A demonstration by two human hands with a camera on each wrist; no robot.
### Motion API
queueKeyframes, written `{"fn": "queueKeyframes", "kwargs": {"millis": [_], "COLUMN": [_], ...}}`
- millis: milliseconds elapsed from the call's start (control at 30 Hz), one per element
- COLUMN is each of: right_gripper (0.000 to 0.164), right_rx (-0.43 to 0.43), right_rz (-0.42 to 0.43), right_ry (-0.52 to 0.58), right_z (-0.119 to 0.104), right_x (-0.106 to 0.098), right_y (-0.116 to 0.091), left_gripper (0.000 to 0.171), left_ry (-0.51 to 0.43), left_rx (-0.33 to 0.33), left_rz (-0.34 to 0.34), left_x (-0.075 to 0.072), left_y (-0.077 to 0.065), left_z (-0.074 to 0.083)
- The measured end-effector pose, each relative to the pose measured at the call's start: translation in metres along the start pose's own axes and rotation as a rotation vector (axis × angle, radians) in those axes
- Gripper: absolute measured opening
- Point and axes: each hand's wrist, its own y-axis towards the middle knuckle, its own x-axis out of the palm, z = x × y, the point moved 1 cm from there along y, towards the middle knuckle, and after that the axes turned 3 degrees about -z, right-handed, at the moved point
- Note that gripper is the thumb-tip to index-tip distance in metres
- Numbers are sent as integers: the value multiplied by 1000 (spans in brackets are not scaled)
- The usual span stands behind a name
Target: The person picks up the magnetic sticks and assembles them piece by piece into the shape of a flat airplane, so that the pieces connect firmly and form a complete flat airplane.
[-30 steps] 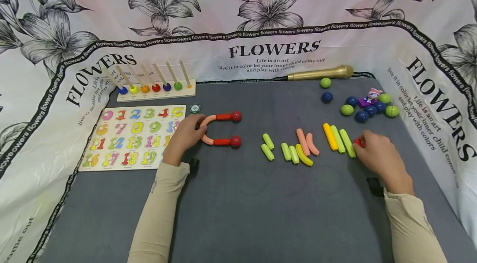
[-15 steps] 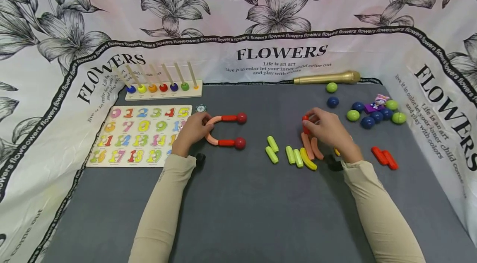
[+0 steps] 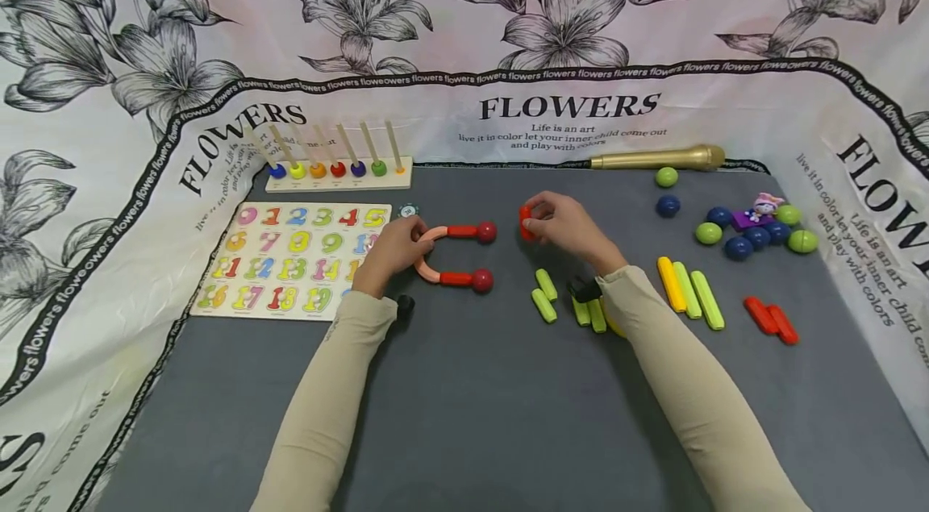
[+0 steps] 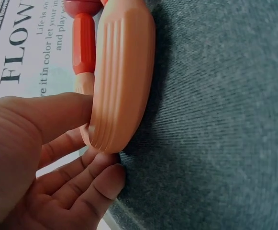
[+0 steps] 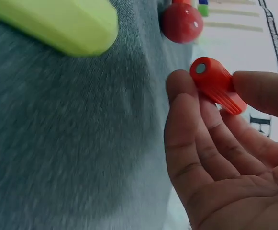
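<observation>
On the left, my left hand (image 3: 394,251) holds a curved pink magnetic stick (image 4: 122,72) between thumb and fingers. It belongs to a U-shaped chain of two curved pink pieces, two straight red sticks (image 3: 456,279) and a dark red ball (image 3: 482,280) at each tip. My right hand (image 3: 569,227) pinches a loose red magnetic stick (image 5: 215,84) to the right of the balls. A round silvery magnet shows in its end in the right wrist view. Below the right hand lie short green sticks (image 3: 543,305); my right wrist and sleeve partly hide the pieces beside them.
Yellow and green long sticks (image 3: 707,300) and two red sticks (image 3: 782,325) lie at right. Behind them are blue and green balls (image 3: 739,248), a small figurine (image 3: 768,204) and a gold microphone (image 3: 653,160). A number board (image 3: 290,309) and peg stand (image 3: 338,184) occupy the left.
My right hand has picked up a red stick at the right and carried it left, over the other sticks, to near the U-shaped chain. My left hand stays at the curved pink end.
</observation>
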Motion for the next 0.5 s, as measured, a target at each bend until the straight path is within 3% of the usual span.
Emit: {"fn": "queueKeyframes", "kwargs": {"millis": [500], "right_gripper": [36], "right_rx": [36], "right_rz": [38], "right_ry": [194], "right_z": [-11], "right_x": [25], "right_y": [50], "left_gripper": [21], "left_ry": [-10], "left_rx": [-14], "left_rz": [-1], "left_x": [3], "left_y": [4], "left_z": [-3]}}
